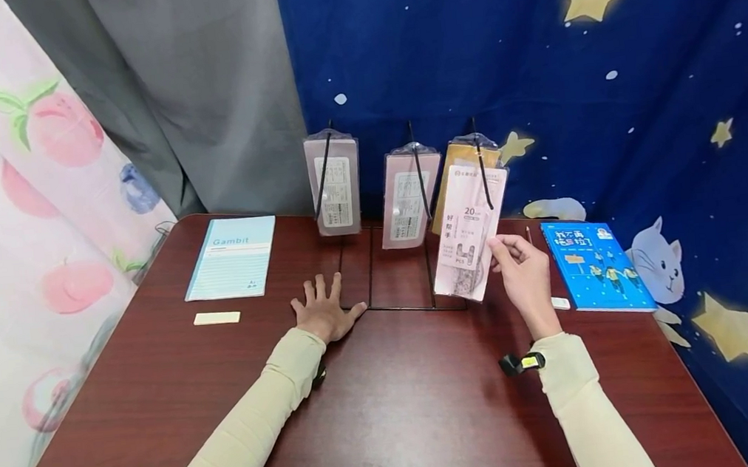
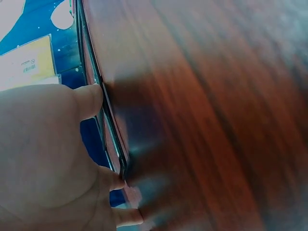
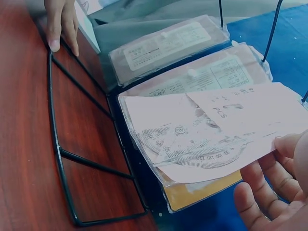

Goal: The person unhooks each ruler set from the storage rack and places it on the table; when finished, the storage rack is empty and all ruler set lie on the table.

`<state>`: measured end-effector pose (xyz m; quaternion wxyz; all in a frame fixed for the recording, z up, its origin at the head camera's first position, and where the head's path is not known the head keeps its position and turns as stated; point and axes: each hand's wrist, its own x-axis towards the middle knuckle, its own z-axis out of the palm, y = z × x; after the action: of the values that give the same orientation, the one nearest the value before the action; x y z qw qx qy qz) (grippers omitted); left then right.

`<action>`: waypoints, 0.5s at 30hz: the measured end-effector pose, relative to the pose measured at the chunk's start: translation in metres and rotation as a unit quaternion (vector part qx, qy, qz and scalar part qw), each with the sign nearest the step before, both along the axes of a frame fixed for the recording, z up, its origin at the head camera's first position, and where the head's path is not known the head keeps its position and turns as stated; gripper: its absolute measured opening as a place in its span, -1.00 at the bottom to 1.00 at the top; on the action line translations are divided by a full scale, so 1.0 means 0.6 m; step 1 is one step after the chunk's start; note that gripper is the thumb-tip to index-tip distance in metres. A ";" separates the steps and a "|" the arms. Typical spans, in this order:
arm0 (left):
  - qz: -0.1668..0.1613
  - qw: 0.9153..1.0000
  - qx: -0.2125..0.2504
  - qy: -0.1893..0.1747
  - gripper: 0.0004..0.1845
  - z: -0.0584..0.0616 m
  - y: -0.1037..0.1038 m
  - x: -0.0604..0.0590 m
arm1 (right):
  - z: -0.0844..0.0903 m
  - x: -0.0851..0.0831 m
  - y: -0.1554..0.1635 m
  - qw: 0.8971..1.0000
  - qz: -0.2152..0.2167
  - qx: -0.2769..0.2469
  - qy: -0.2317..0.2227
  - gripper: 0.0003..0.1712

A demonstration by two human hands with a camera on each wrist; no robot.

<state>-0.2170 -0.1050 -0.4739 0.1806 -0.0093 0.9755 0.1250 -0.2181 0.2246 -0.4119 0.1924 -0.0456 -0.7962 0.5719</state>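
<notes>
My right hand (image 1: 526, 272) pinches the lower right edge of a clear-wrapped ruler set (image 1: 471, 236), whose protractor markings show in the right wrist view. A black hook crosses in front of its upper part; I cannot tell whether the pack hangs from it. Behind it, a yellow-backed pack (image 1: 457, 158) hangs at the right hook of the black wire rack (image 1: 369, 278). Two more packs, the middle one (image 1: 408, 204) and the left one (image 1: 334, 185), hang with printed labels facing me. My left hand (image 1: 324, 317) rests with spread fingers at the rack's base, thumb touching its front wire.
A light blue notebook (image 1: 232, 257) and a cream strip (image 1: 217, 318) lie on the left of the brown table (image 1: 415, 393). To the right are a blue book (image 1: 597, 266), a small white eraser-like block (image 1: 560, 303) and a pencil tip. Curtains (image 1: 384, 47) hang behind.
</notes>
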 end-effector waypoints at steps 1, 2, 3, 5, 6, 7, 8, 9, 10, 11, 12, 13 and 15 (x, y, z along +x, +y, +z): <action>0.001 1.000 0.003 0.003 -0.05 0.001 0.000 0.001 | 0.002 0.004 -0.001 1.000 0.000 0.000 -0.003 -0.65; 0.003 1.000 0.005 0.006 -0.05 0.001 -0.001 0.002 | 0.004 0.009 -0.003 1.000 0.001 -0.002 -0.007 -0.66; 0.004 1.000 0.007 0.010 -0.06 0.002 -0.002 0.003 | 0.007 0.013 -0.006 1.000 0.002 -0.003 -0.011 -0.67; 0.007 1.000 0.009 0.015 -0.07 0.004 -0.003 0.005 | 0.016 0.022 -0.013 1.000 0.005 -0.003 -0.016 -0.67; 0.008 1.000 0.009 0.016 -0.07 0.004 -0.004 0.006 | 0.022 0.028 -0.016 1.000 0.007 -0.004 -0.017 -0.68; 0.009 1.000 0.011 0.017 -0.07 0.004 -0.004 0.006 | 0.026 0.032 -0.019 1.000 0.009 -0.004 -0.016 -0.68; 0.009 1.000 0.011 0.018 -0.07 0.003 -0.005 0.005 | 0.029 0.036 -0.021 1.000 0.010 -0.003 -0.015 -0.69; 0.009 1.000 0.013 0.020 -0.08 0.002 -0.005 0.004 | 0.031 0.040 -0.022 1.000 0.010 -0.001 -0.013 -0.69; 0.008 1.000 0.013 0.021 -0.08 0.002 -0.004 0.004 | 0.032 0.043 -0.022 1.000 0.010 -0.001 -0.010 -0.70; 0.008 1.000 0.013 0.019 -0.08 0.001 -0.004 0.004 | 0.030 0.045 -0.021 1.000 0.009 -0.001 -0.008 -0.70; 0.007 1.000 0.013 0.019 -0.08 0.000 -0.003 0.003 | 0.026 0.046 -0.018 1.000 0.008 0.001 -0.007 -0.71; 0.006 1.000 0.014 0.019 -0.08 -0.001 -0.002 0.003 | 0.021 0.047 -0.015 1.000 0.006 0.001 -0.006 -0.71; 0.005 1.000 0.015 0.020 -0.07 0.000 0.001 0.003 | 0.010 0.048 -0.007 1.000 0.004 0.000 -0.002 -0.71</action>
<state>-0.2152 -0.1042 -0.4742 0.1609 -0.0087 0.9769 0.1402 -0.1892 0.2202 -0.4061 0.1885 -0.0438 -0.7969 0.5722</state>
